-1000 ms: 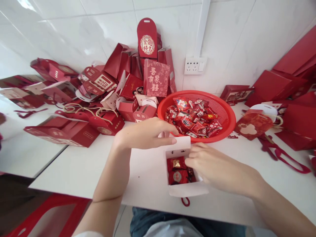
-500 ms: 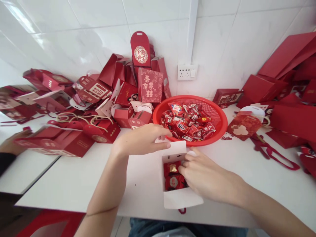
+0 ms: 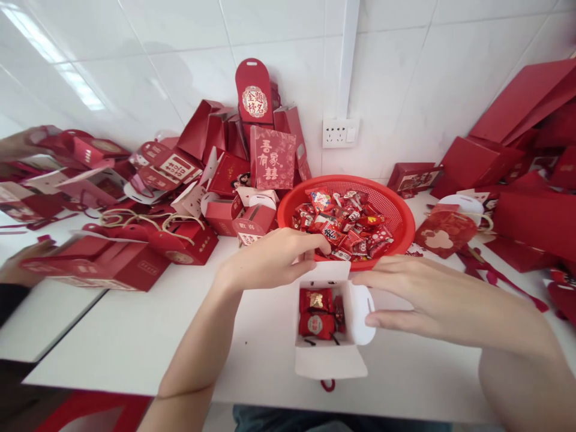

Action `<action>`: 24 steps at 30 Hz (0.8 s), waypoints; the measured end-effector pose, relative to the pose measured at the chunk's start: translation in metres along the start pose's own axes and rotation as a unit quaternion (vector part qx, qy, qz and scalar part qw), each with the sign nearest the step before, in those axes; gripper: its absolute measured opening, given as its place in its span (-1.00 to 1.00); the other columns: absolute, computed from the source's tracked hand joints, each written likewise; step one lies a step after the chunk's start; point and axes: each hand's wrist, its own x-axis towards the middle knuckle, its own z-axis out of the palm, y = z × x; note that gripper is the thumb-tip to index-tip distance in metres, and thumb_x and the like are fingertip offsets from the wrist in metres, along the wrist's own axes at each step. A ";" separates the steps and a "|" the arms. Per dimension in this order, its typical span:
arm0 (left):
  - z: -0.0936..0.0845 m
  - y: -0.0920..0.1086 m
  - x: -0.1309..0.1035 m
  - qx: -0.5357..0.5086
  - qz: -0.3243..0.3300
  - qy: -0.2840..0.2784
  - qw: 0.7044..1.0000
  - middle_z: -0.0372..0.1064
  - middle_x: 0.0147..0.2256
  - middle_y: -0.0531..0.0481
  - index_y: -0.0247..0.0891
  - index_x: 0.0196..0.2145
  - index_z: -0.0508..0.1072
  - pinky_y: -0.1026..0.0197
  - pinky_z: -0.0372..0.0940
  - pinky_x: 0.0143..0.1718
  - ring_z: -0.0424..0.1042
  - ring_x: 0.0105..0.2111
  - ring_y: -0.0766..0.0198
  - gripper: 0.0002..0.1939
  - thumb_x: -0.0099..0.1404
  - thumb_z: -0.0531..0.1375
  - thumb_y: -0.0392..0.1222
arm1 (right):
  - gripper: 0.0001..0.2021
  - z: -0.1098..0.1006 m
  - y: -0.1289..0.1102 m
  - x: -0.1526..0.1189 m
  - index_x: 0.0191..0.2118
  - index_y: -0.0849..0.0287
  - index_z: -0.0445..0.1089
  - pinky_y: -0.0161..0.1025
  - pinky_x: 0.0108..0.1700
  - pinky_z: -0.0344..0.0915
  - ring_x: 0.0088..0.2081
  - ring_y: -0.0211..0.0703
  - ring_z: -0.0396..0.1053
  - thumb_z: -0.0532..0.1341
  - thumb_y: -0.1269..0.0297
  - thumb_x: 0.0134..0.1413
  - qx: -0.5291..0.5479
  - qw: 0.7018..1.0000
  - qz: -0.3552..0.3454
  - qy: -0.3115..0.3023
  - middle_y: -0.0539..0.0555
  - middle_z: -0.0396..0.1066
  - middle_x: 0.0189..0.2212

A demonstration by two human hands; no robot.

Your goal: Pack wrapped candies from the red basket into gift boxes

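A small gift box [image 3: 330,362] stands with its white flaps spread, several red-wrapped candies [image 3: 317,324] inside it. My left hand [image 3: 274,258] hangs over the box's far left side, its fingertips at the near rim of a red plastic basket [image 3: 402,231]. Its index finger and thumb are apart, and no item shows between them. Wrapped candies [image 3: 344,222] fill the middle of the basket. My right hand [image 3: 418,294] is beside the box, fingers stretched and thumb apart, the thumb tip at the rounded right flap [image 3: 362,315].
Red gift boxes [image 3: 168,168] are piled along the wall at left, more red boxes [image 3: 477,162] at right. A wall socket [image 3: 339,133] is behind the basket. Another person's hands [image 3: 27,261] are at the far left. Red ribbon [image 3: 483,270] lies at right.
My right hand has come out of the box and moved right, its fingers now spread. A further small red candy shows inside the box. My left hand has shifted slightly right, towards the basket.
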 end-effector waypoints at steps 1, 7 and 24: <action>0.001 -0.001 0.001 -0.004 0.007 0.013 1.000 0.57 -0.21 0.00 -0.22 -0.05 0.48 0.27 0.27 -0.25 0.53 -0.28 0.25 -0.74 0.37 0.09 -0.36 | -0.64 0.000 0.002 -0.001 -0.06 0.08 0.51 -0.18 -0.14 0.34 -0.15 0.00 0.49 0.19 -0.08 0.30 0.015 1.000 -0.007 -0.016 0.10 0.54 -0.15; 0.008 -0.002 0.012 -0.023 0.035 0.047 0.998 0.56 -0.24 0.01 -0.24 -0.16 0.50 0.29 0.24 -0.27 0.50 -0.31 0.29 -0.79 0.36 0.10 -0.40 | -0.42 0.008 -0.002 0.002 -0.07 0.14 0.50 -0.16 -0.24 0.30 -0.22 0.09 0.49 0.33 -0.28 0.01 0.030 0.991 0.066 -0.108 0.13 0.53 -0.21; 0.005 0.001 0.012 -0.053 0.026 -0.007 0.998 0.56 -0.26 0.01 -0.26 -0.16 0.51 0.30 0.28 -0.26 0.49 -0.33 0.30 -0.80 0.35 0.10 -0.37 | -0.32 0.031 0.003 -0.012 0.04 0.17 0.46 -0.11 -0.20 0.34 -0.14 0.20 0.49 0.49 -0.14 -0.15 -0.029 0.995 0.058 -0.071 0.19 0.53 -0.17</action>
